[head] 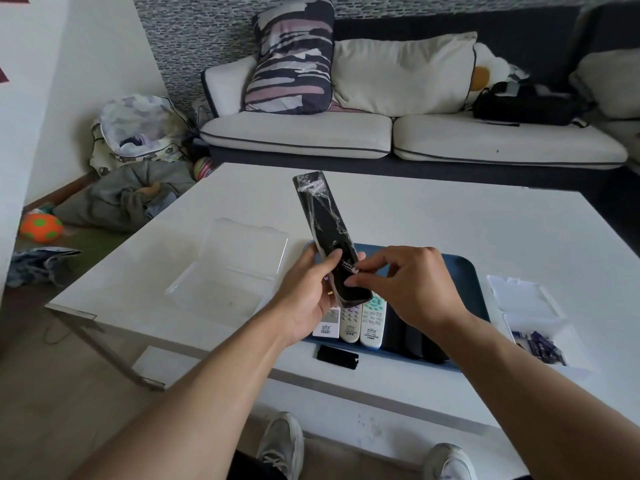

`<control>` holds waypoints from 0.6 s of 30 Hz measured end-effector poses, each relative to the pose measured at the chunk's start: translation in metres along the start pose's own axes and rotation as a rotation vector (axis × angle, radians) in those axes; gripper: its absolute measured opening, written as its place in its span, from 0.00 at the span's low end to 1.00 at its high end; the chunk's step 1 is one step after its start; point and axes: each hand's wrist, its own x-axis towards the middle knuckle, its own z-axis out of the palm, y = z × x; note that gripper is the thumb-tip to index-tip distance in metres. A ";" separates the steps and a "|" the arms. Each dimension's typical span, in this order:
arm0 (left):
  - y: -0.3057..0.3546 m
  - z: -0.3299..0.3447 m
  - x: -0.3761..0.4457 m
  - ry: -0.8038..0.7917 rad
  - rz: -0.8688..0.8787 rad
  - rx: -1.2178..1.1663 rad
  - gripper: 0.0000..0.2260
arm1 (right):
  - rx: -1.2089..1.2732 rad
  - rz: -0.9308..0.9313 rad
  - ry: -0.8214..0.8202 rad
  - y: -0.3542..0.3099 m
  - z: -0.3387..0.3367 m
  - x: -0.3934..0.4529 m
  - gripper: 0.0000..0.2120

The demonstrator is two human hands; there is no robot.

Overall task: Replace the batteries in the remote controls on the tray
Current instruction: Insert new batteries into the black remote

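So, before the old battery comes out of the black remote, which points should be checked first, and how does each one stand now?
1. Black remote held firmly: ok, the left hand grips its lower part.
2. Battery cover off: ok, a black cover lies on the table in front of the tray.
3. Fingers on the battery: ok, the right hand pinches at the open compartment.
4. New batteries ready: ok, purple batteries lie in the small box on the right.
5. Place for old batteries: ok, the clear container stands open.
6. Battery polarity: cannot tell.
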 end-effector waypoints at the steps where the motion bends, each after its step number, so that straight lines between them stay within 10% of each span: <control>1: 0.000 0.000 0.000 0.003 0.000 0.014 0.14 | -0.001 0.006 -0.006 0.000 0.001 0.000 0.08; 11: -0.003 0.003 -0.004 0.016 -0.059 0.102 0.13 | -0.028 0.125 -0.171 0.000 0.008 -0.003 0.22; 18: -0.004 -0.003 -0.004 0.040 -0.066 0.108 0.10 | 0.115 0.247 -0.257 0.006 0.007 -0.001 0.14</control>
